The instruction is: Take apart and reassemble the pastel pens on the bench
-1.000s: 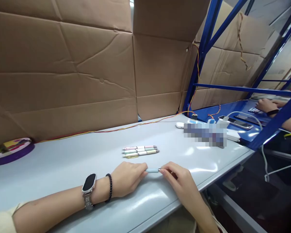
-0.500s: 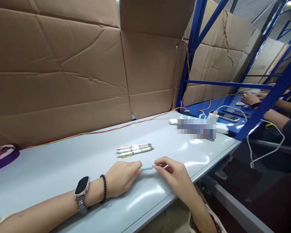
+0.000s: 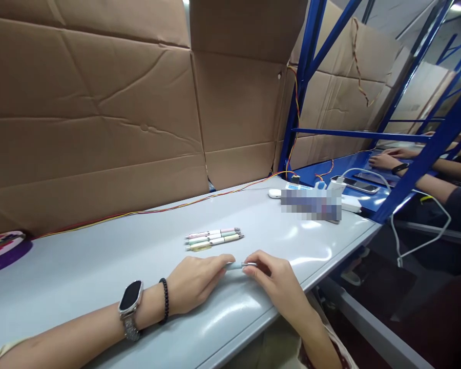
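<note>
A pale blue pen (image 3: 235,266) lies level between my hands, just above the tabletop. My left hand (image 3: 195,284) is closed around its barrel, and the fingers hide that end. At the other end, the thumb and fingertips of my right hand (image 3: 275,279) pinch the pen by its silver tip. Whether the tip is screwed fully on is too small to tell. Behind my hands, three pens in pink, green and yellow (image 3: 215,239) lie side by side.
The grey-white table (image 3: 138,241) has its front edge close to my right forearm. Cardboard (image 3: 100,113) walls the back, with wires along its foot. Power strips and a blurred item (image 3: 311,205) sit by a blue frame (image 3: 295,113). Another person's hands (image 3: 386,160) are beyond.
My left thumb and fingers have slid right along the pen, so less barrel shows. My right fingers have shifted slightly left, and more of the silver tip is exposed.
</note>
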Motion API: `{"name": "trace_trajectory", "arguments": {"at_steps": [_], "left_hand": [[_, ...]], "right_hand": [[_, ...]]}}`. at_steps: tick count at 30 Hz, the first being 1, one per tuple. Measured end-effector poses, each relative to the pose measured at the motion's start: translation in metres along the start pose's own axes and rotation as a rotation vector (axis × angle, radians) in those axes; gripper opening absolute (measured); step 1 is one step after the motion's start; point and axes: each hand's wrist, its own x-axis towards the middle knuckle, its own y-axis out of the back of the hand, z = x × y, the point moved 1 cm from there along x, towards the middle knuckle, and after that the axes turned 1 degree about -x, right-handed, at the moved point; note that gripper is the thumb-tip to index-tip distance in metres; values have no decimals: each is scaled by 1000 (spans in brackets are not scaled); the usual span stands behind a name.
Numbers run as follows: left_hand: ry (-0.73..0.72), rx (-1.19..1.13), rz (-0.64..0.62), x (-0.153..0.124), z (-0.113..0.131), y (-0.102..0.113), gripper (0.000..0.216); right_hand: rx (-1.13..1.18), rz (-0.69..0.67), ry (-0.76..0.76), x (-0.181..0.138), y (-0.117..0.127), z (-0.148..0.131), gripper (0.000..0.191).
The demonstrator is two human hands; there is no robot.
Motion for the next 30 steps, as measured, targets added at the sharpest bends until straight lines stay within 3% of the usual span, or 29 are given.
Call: {"name": "trace_trajectory", "arguments": {"at_steps": [4,10,14,20,26,30], "left_hand": [[-100,63,0,-1,0,0,47],[-146,145,37,-2,0,0,43],[-165,145,53,-3,1,-2,44],[-119,16,57,-3,-1,-1,41],[-127,28,62,-3,-1,-1,41],[-92,75,13,-3,1,-1,41]], "right_hand": [[44,-11,-28,-1,-1,2,12],[37,-33,1,-2,-2,0,12],[-6,-38,56,-4,-3,3,28],[-11,186,43,-1,2,11,42],[36,26,109,0,-4,1,16],[71,100,83,-1,2,4,16]]}}
